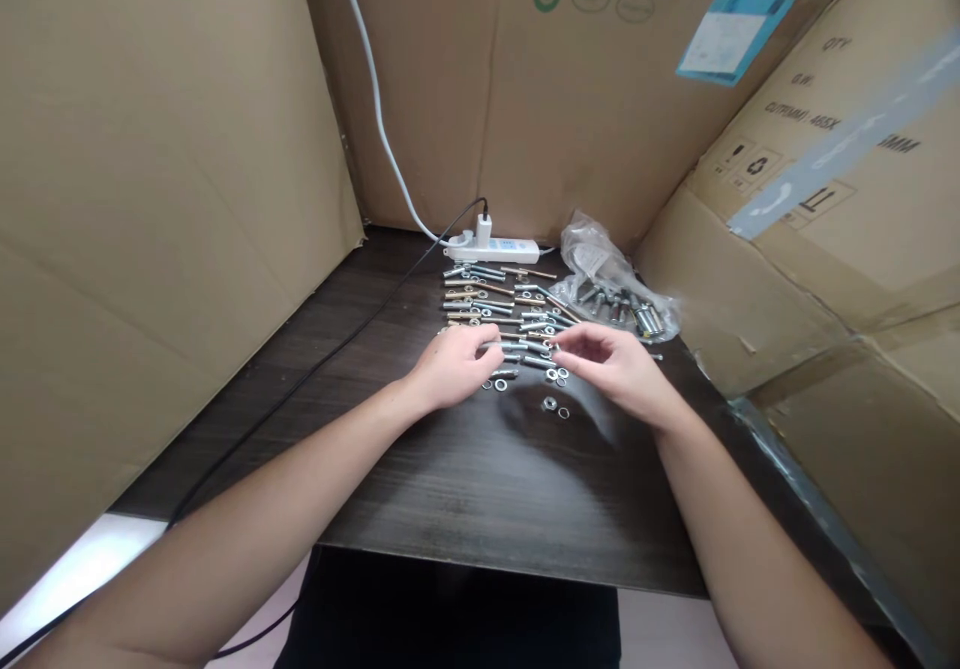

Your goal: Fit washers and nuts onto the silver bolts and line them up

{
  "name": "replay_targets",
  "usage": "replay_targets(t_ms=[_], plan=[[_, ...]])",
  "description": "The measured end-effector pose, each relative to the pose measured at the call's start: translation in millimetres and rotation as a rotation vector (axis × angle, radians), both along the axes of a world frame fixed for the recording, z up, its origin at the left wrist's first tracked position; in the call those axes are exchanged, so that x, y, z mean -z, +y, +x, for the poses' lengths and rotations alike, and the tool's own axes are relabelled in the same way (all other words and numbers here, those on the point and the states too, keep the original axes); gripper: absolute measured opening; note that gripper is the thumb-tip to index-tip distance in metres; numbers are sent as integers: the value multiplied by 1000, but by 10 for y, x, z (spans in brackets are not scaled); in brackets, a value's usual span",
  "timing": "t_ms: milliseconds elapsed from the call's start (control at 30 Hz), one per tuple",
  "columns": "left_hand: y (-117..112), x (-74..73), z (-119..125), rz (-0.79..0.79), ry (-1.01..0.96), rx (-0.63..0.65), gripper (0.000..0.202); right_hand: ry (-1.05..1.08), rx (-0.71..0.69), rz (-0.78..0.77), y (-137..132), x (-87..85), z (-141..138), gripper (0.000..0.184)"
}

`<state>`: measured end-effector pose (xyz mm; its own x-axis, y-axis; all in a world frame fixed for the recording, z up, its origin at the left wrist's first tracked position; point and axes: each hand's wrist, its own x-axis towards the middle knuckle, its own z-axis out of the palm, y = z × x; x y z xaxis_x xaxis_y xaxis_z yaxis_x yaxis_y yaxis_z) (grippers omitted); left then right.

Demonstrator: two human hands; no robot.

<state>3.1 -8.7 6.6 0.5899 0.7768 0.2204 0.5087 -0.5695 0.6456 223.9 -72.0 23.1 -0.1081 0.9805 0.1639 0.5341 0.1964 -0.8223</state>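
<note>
Bolts (pixel 495 306) lie between and beyond the left hand (pixel 456 364) and right hand (pixel 619 367), set apart; their grip I cannot tell.

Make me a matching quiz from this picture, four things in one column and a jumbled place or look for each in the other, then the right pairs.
Things
1. Power strip
2. Plastic bag
3. Nut nearest the wearer
4. Blue-and-white label

Places or looks
A. Silvery, beside a thin ring on the dark tabletop
B. High on the back cardboard
C. White, with a white plug in it
D. See-through, metal parts showing inside

Pairs: 1-C, 2-D, 3-A, 4-B
</note>
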Motion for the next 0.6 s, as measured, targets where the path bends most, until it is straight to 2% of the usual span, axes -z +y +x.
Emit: replay_targets(t_ms=[100, 167, 333, 600], plan=[[4, 8, -2, 10, -6, 2, 20, -301, -57, -95, -185, 7, 133, 22], [3, 13, 2, 15, -16, 17, 19, -391, -64, -132, -306, 75, 177, 19], [3, 18, 11, 7, -13, 36, 20, -412, -19, -126, -407, 237, 163, 15], [7, 4, 4, 8, -3, 56, 20, -392, -34, -42, -297, 276, 138, 17]])
